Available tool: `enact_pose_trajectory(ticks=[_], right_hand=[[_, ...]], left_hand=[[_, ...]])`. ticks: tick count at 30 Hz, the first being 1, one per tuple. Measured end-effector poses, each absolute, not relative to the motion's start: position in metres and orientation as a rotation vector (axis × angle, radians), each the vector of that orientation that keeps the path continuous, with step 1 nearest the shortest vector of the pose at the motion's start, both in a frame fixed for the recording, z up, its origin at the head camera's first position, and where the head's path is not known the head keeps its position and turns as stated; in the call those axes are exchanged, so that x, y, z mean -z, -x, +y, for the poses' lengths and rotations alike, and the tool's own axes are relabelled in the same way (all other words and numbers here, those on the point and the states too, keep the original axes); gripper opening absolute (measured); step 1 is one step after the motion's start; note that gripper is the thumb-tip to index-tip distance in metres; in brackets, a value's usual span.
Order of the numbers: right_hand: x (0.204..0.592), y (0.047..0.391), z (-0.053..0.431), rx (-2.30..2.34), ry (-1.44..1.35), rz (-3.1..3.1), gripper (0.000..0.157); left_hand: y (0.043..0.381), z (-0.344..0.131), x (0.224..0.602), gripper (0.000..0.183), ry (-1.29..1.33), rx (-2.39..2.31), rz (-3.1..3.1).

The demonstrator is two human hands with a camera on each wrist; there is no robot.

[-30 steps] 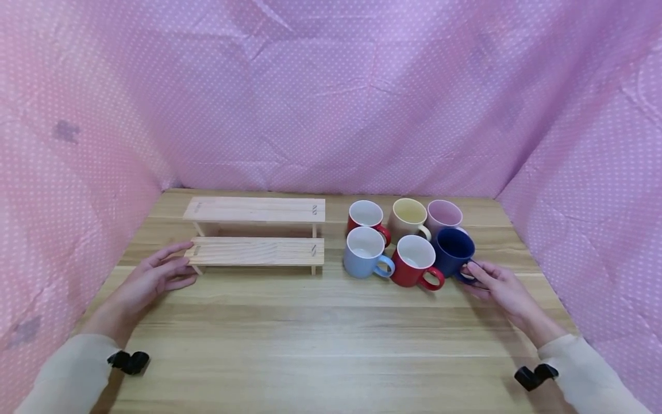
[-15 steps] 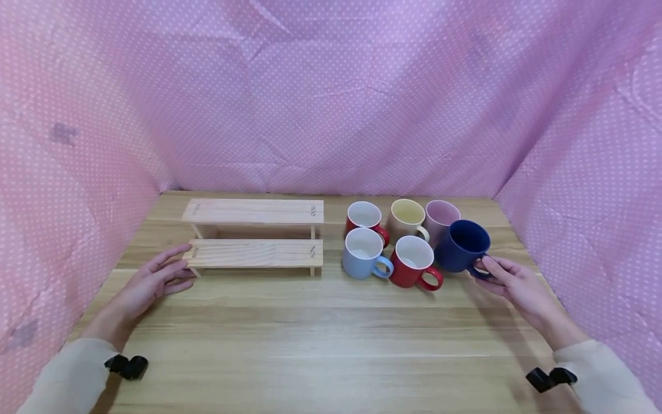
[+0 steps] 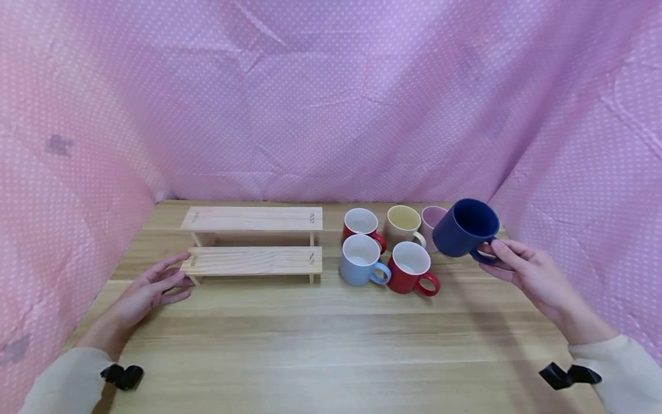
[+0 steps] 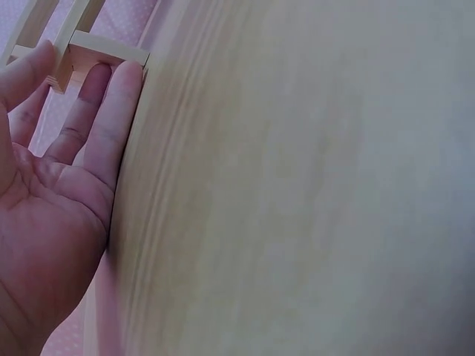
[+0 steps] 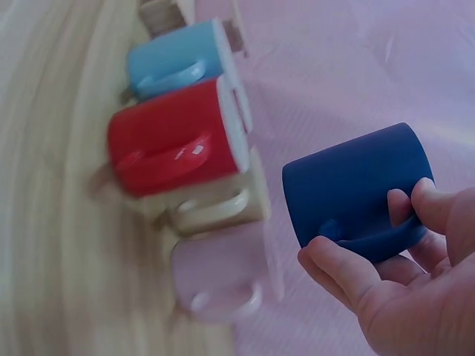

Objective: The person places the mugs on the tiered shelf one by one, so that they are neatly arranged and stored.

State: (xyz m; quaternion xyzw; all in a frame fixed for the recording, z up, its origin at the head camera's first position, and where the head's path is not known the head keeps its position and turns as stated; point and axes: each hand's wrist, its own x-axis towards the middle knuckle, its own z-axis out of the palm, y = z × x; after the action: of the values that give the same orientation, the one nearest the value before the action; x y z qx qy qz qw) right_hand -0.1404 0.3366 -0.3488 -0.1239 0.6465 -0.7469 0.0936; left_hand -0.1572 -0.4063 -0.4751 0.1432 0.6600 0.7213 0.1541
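Observation:
My right hand [image 3: 538,279] holds a dark blue mug [image 3: 462,229] by its handle, raised above the table and tilted slightly. The right wrist view shows fingers and thumb curled round that handle. At the left, my left hand [image 3: 155,287] touches the left end of the front wooden riser [image 3: 253,261], its fingers fairly straight; in the left wrist view the fingertips [image 4: 128,73] meet the riser's end. Below and left of the blue mug stand a red mug [image 3: 400,275], a light blue mug [image 3: 354,270], a yellow mug [image 3: 398,234], a pink mug [image 3: 428,230] and another red mug [image 3: 349,234].
Behind the front riser stands a second, taller-looking wooden riser [image 3: 253,219]. Both rest on a wood-grain table [image 3: 310,345]. Pink dotted cloth [image 3: 310,115] hangs along the back and both sides.
My right hand has lifted the dark blue mug off the table and moved it up and to the right, away from the other mugs. The left hand stays at the front riser.

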Motion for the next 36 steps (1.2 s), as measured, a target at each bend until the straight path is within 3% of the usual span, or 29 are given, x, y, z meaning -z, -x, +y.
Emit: enact_pose_trajectory(ticks=[12,18,30,36], right_hand=[[0.322,0.155,0.269,2.188,0.428,1.76,0.03],[0.321,0.171,0.219,2.124,0.341,1.829,0.024],[0.315,0.197,0.109,2.168,0.369,1.672,0.037],[0.317,0.211,0.052,2.155,0.382,1.624,0.03]], left_hand=[[0.155,-0.408,0.482,0.054,-0.435,-2.071,1.881],[0.157,-0.411,0.48,0.054,-0.474,-2.071,1.816],[0.164,-0.413,0.482,0.053,-0.506,-2.073,1.792],[0.163,-0.412,0.479,0.052,-0.481,-2.055,1.852]])
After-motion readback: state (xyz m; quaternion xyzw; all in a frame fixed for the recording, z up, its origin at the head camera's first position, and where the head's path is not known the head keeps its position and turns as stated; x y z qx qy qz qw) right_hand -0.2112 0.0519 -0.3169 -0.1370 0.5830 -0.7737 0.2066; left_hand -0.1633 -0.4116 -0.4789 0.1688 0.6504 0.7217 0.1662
